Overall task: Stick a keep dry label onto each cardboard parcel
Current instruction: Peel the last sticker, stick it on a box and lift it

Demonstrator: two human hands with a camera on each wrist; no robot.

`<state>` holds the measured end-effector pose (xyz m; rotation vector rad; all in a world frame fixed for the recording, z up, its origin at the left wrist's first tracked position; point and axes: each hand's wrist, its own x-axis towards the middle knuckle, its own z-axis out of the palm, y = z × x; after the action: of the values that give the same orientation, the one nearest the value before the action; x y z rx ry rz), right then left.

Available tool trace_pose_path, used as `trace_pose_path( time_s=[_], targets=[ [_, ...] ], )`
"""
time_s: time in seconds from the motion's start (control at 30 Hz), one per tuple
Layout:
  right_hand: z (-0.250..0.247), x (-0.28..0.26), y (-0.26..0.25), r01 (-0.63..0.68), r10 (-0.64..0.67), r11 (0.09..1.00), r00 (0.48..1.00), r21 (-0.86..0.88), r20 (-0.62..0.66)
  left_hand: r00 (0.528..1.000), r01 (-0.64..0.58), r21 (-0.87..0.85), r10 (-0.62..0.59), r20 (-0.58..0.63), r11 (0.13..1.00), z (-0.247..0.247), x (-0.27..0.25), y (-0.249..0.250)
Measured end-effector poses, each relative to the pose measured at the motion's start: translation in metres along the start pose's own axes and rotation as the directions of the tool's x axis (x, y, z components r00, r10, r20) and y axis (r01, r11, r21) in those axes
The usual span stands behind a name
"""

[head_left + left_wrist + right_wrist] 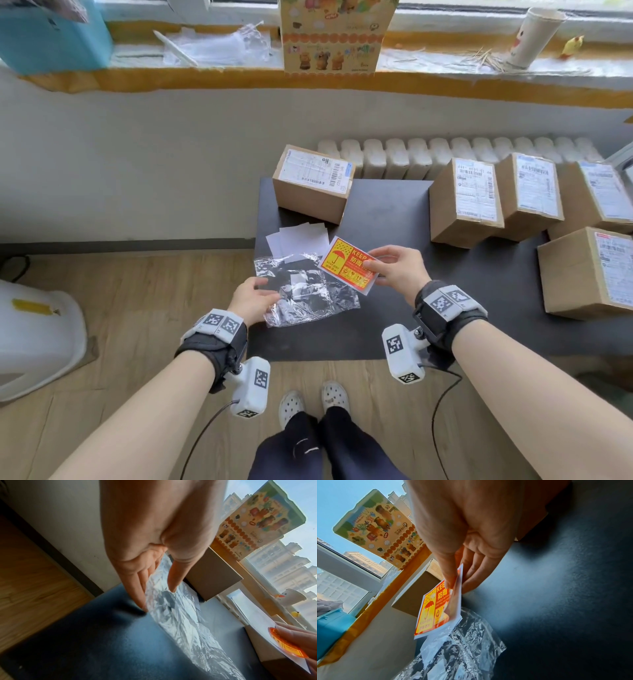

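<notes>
My right hand (pixel 371 263) pinches a small stack of red and yellow keep dry labels (pixel 339 263) by its right end, thumb on top (pixel 455 586), just above the black table (pixel 394 308). My left hand (pixel 270 294) lies with straight fingers at the left edge of a crumpled clear plastic bag (pixel 308 298), its fingertips (pixel 142 604) touching the table there. One cardboard parcel (pixel 313 181) stands at the table's far left. Several more parcels (pixel 466 202) with white shipping labels stand at the right. The labels (pixel 289 646) and the bag (pixel 471 642) also show in the wrist views.
White backing slips (pixel 298 236) lie beyond the bag. A white radiator (pixel 445 150) runs behind the table. On the sill stand a cartoon-printed box (pixel 332 34), a paper cup (pixel 534 34) and a blue box (pixel 51 34). A white container (pixel 37 329) sits on the floor at left.
</notes>
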<state>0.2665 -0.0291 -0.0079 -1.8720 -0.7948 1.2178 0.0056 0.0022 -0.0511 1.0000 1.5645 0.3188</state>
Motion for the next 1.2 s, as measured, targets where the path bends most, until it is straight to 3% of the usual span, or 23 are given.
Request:
trace_pose_path(
  time_s=[0.13, 0.27, 0.37, 0.53, 0.73, 0.93, 1.0, 1.07, 1.13, 1.2],
  targets=[
    [0.004, -0.004, -0.003, 0.014, -0.014, 1.0, 1.0, -0.003, 0.027, 1.0, 0.018, 0.073, -0.016, -0.027, 0.997, -0.009, -0.003, -0.003],
    [0.007, -0.008, -0.014, 0.045, -0.046, 0.999, 0.997, 0.021, 0.068, 0.975, -0.131, 0.293, 0.176, -0.133, 0.947, -0.02, -0.016, 0.009],
    [0.011, -0.014, -0.023, 0.076, -0.083, 0.995, 0.99, 0.06, 0.115, 0.944, -0.279, 0.168, 0.302, -0.13, 0.945, -0.023, -0.027, 0.028],
    [0.013, -0.017, -0.044, 0.125, -0.137, 0.989, 0.978, 0.084, 0.16, 0.95, -0.311, -0.066, 0.312, 0.009, 0.948, -0.016, -0.043, 0.068],
    [0.012, -0.016, -0.069, 0.18, -0.195, 0.979, 0.964, 0.1, 0.179, 0.947, -0.309, -0.089, 0.315, 0.059, 0.947, -0.017, -0.056, 0.091],
    [0.018, -0.01, -0.088, 0.269, -0.266, 0.963, 0.954, -0.006, 0.135, 0.941, -0.332, -0.105, 0.337, 0.037, 0.937, -0.022, -0.064, 0.111],
    [0.019, -0.008, -0.091, 0.355, -0.345, 0.924, 0.934, -0.142, 0.089, 0.939, -0.34, -0.113, 0.344, 0.018, 0.934, -0.021, -0.066, 0.115],
    [0.02, -0.011, -0.094, 0.461, -0.47, 0.831, 0.881, -0.312, 0.049, 0.935, -0.351, -0.118, 0.353, -0.003, 0.929, -0.02, -0.067, 0.12],
    [0.022, -0.017, -0.098, 0.564, -0.587, 0.753, 0.809, -0.339, 0.04, 0.931, -0.365, -0.119, 0.365, -0.025, 0.923, -0.019, -0.068, 0.125],
    [0.026, -0.024, -0.103, 0.622, -0.633, 0.717, 0.77, -0.315, 0.08, 0.927, -0.375, -0.125, 0.374, -0.038, 0.919, -0.017, -0.069, 0.129]
  ],
)
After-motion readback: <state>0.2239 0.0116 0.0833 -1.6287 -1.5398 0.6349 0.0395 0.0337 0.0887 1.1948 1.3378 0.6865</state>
